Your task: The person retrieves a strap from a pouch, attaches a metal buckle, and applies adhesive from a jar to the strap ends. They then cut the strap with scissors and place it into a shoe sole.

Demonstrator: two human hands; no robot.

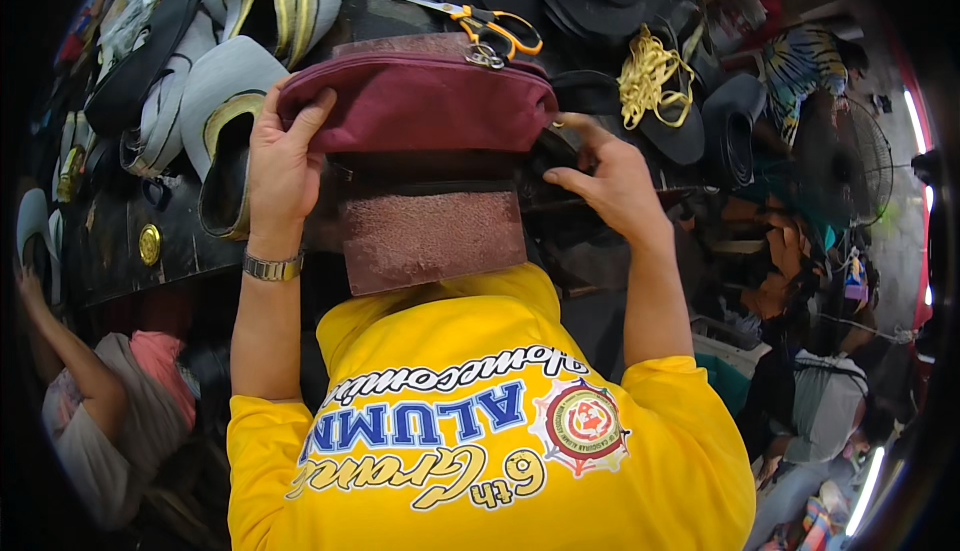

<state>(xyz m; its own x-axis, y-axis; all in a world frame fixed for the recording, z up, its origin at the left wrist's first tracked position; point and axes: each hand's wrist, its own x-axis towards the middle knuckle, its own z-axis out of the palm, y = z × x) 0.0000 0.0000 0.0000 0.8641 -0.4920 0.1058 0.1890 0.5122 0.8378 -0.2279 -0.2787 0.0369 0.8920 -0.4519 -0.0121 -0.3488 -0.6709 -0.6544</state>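
- Left hand (283,166): grip wrapped over the left end of a maroon fabric pouch (420,101), fingers on top, thumb side under.
- Right hand (612,183): grip narrow, pinching at the pouch's right end/dark lining; exact hold hard to see.
- Pouch: soft, light, floppy, prob. best held at both ends near the zip seam.
- Contents: can't tell.
- Just beyond the grips: orange-handled scissors (497,26), yellow cord bundle (650,76), cap visors (232,101) on the table.

A person in a yellow shirt (480,421) grips a maroon pouch (415,101) with the left hand (285,166) while the right hand (610,186) pinches its opposite end, orange-handled scissors (490,26) lying just beyond.
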